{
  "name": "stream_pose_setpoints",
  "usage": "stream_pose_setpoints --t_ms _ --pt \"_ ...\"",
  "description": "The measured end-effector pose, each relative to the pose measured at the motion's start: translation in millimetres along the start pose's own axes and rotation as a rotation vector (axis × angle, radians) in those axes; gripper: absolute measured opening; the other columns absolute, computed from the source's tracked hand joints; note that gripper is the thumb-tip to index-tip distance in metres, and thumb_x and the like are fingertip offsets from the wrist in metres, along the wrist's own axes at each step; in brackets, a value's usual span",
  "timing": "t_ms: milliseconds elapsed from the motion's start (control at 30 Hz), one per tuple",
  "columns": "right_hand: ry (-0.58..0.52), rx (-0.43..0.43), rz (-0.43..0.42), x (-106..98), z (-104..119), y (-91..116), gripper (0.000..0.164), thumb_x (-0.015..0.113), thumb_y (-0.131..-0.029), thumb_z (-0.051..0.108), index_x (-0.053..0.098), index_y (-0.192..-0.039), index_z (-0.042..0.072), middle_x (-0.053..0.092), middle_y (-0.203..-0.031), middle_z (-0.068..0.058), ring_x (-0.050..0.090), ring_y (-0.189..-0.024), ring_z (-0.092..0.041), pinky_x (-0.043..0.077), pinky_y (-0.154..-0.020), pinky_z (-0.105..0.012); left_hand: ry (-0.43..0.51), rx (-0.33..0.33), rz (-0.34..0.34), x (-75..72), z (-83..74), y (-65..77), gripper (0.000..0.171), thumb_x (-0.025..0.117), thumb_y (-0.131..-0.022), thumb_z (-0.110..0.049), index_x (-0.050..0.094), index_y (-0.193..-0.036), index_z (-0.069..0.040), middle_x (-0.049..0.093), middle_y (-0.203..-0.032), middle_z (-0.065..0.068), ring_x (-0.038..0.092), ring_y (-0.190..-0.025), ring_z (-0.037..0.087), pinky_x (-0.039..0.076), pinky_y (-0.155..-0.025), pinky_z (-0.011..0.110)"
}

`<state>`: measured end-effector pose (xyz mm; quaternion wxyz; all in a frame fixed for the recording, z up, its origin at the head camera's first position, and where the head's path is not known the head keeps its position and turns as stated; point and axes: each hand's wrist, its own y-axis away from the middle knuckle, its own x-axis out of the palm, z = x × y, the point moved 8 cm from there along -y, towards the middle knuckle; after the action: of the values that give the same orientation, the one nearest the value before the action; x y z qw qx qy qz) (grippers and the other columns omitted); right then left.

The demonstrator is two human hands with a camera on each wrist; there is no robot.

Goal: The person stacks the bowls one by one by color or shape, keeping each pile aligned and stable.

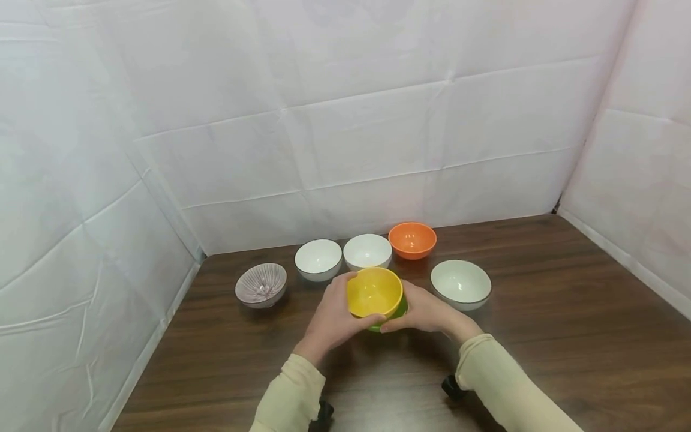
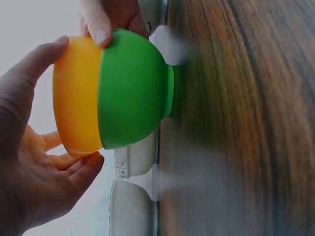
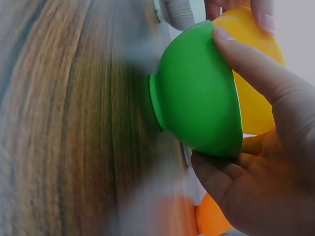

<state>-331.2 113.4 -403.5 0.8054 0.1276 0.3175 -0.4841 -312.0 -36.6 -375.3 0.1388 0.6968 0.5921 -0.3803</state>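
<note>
A yellow bowl (image 1: 375,292) sits nested inside a green bowl (image 2: 133,88), its upper part standing above the green rim. My left hand (image 1: 337,315) grips the yellow bowl, thumb on the near side and fingers round the far side. On the other side my right hand (image 1: 426,309) holds the green bowl, thumb and fingers at its rim. In the right wrist view the green bowl (image 3: 197,93) has its foot close over the wooden table. Most of the green bowl is hidden in the head view by the yellow one and the hands.
Behind the hands stand two white bowls (image 1: 318,259) (image 1: 368,251) and an orange bowl (image 1: 412,241). A striped purplish bowl (image 1: 261,284) is at the left, a pale dark-rimmed bowl (image 1: 461,283) at the right. White sheeting (image 1: 372,132) closes off the back and sides of the wooden table (image 1: 561,324).
</note>
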Motion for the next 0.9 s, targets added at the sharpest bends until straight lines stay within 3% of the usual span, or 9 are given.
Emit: stream_pose_setpoints --t_ms 233,333,900 --pt "-0.128 -0.078 0.029 4.1 7.9 0.5 0.085 0.084 -0.069 0.024 0.037 -0.139 0.012 0.053 -0.128 -0.009 0.05 -0.113 -0.027 0.04 -0.103 -0.059 0.011 0.002 0.005 1.4 -0.4 0.7 0.095 0.08 -0.064 -0.054 0.038 -0.138 -0.011 0.053 -0.126 0.008 0.053 -0.103 0.021 0.053 -0.086 0.043" --pt "-0.146 -0.09 0.03 5.1 7.0 0.5 0.086 0.084 -0.07 0.024 0.035 -0.14 0.011 0.052 -0.129 -0.01 0.05 -0.113 -0.027 0.04 -0.103 -0.057 0.019 -0.02 0.016 3.1 1.4 1.3 0.097 0.081 -0.064 -0.053 0.036 -0.139 -0.012 0.051 -0.128 0.006 0.054 -0.103 0.021 0.053 -0.087 0.043" --pt "-0.101 0.032 0.017 2.6 -9.1 2.1 0.099 0.081 -0.072 0.037 0.023 -0.145 0.006 0.044 -0.138 -0.015 0.045 -0.119 -0.028 0.037 -0.107 -0.059 -0.087 -0.031 0.036 8.5 -1.3 -0.1 0.102 0.082 -0.064 -0.052 0.032 -0.142 -0.01 0.05 -0.132 0.009 0.054 -0.107 0.022 0.054 -0.091 0.045"
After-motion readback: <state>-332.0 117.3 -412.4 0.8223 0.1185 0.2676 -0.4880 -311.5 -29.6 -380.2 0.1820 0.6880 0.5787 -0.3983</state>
